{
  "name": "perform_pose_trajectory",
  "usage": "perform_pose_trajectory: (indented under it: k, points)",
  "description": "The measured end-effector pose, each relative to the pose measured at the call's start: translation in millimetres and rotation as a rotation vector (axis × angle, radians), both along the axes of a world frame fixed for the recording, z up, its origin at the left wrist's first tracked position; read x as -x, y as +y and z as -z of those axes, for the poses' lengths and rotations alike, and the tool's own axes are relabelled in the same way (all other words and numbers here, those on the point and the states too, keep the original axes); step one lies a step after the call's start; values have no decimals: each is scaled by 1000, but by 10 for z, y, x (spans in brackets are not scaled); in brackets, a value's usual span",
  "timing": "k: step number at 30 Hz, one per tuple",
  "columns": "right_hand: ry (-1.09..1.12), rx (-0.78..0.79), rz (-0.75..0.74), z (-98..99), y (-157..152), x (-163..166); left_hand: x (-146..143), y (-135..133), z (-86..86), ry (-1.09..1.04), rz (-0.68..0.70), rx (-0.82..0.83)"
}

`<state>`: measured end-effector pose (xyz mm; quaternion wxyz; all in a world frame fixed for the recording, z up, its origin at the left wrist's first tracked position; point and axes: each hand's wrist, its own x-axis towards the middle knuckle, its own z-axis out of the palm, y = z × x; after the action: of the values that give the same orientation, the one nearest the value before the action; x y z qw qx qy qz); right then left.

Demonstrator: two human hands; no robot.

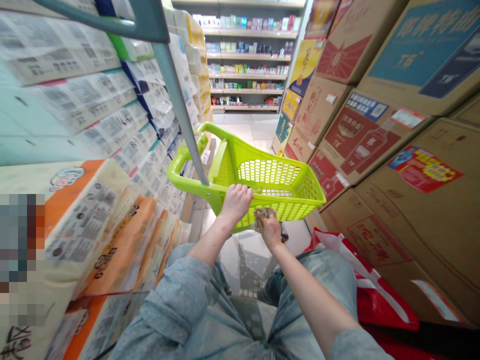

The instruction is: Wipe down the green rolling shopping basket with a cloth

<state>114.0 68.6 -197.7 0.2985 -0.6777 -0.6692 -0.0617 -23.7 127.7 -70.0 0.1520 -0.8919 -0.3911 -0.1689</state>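
In the middle of the head view stands a lime-green plastic shopping basket with a perforated body and a long grey pull handle rising to the upper left. My left hand is closed over the basket's near rim, close to the foot of the pull handle. Lower and to the right, my right hand presses a crumpled greyish cloth against the outside of the near wall. Its fingers are bent around the cloth. No goods show inside the basket.
Stacked tissue packs line the left side. Cardboard cartons rise on the right, with a red bag at their foot beside my knee. Shelves of small goods stand at the aisle's far end. Tiled floor lies under the basket.
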Motion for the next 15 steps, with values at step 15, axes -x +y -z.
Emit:
perform_pose_trajectory:
  k: [15]
  points:
    - [139, -98, 175, 300, -210, -433, -17, -11, -10, 22, -13, -12]
